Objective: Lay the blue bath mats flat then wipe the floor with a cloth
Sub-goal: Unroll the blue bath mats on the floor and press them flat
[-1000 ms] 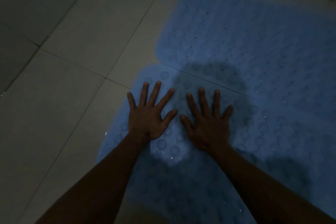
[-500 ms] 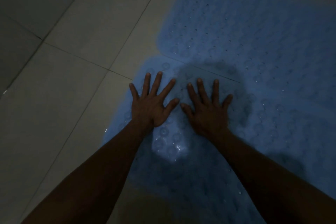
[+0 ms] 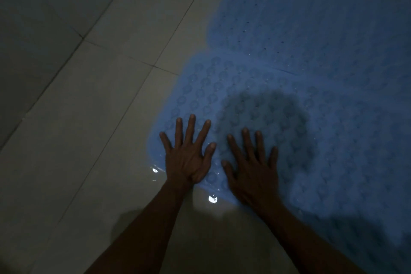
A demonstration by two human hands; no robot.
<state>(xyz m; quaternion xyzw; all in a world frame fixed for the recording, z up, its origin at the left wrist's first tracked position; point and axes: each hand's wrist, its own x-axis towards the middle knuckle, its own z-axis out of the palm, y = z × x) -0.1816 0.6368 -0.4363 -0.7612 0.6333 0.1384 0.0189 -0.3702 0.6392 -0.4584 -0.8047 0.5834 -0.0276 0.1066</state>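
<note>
Two blue bath mats with round suction bumps lie on the tiled floor in dim light. The near mat [image 3: 222, 91] overlaps with the far mat [image 3: 311, 20] along a seam across the middle. My left hand [image 3: 189, 155] presses flat on the near mat's near-left corner, fingers spread and straight. My right hand [image 3: 251, 167] lies flat beside it on the same mat, fingers spread too. No cloth is in view.
Pale floor tiles [image 3: 77, 129] with dark grout lines fill the left and near side. Wet glints [image 3: 212, 199] shine on the tile at the mat's near edge. A round shadow [image 3: 262, 113] falls on the mat beyond my hands.
Both hands have slid toward me along the near mat, from its middle to its near-left corner. The view has shifted, so bare tile now shows under my forearms.
</note>
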